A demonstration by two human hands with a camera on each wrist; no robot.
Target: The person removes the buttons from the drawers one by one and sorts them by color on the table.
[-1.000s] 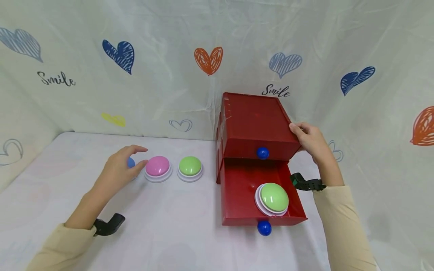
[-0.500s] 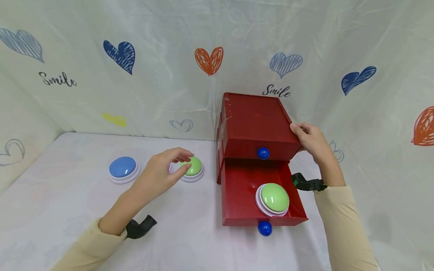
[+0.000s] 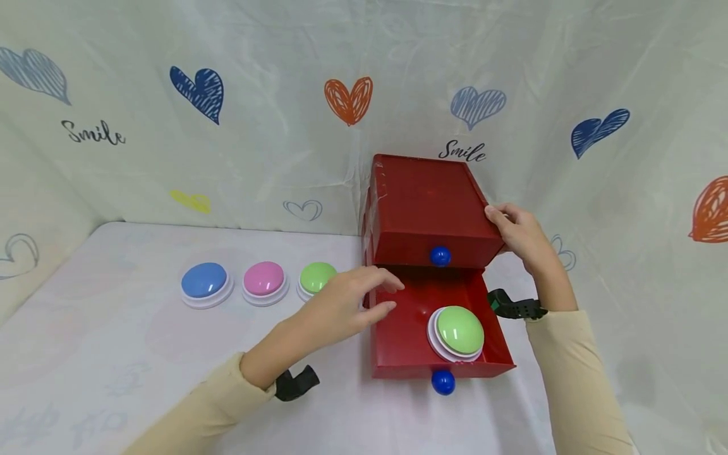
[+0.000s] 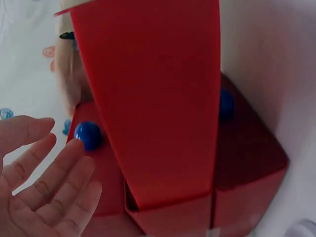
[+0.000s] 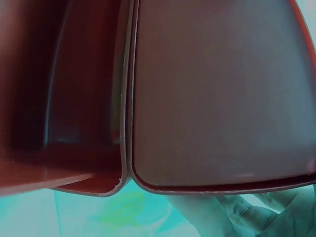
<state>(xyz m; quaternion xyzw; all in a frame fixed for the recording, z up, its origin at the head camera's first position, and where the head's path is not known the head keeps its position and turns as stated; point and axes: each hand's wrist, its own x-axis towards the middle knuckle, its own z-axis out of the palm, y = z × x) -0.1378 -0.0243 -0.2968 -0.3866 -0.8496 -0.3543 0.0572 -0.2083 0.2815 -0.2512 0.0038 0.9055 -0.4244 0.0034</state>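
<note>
Button (image 3: 460, 331), green-topped, in drawer (image 3: 400, 344), apart, right of loose-fingered left grip (image 3: 348, 302); right grip (image 3: 519, 237) clasps red cabinet (image 3: 426, 196).

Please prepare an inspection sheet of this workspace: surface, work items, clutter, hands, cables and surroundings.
Surface: white covering, faint printing.
Work items: red cabinet with its middle drawer open, one large green button inside; blue button, pink button and second green button, partly hidden, on the surface.
Clutter: nothing seen.
Hands: left hand at the open drawer's left side, fingers relaxed, holding nothing; right hand grips the cabinet's right edge.
Cables: nothing seen.
Surroundings: pale backdrop printed with hearts and "Smile".
</note>
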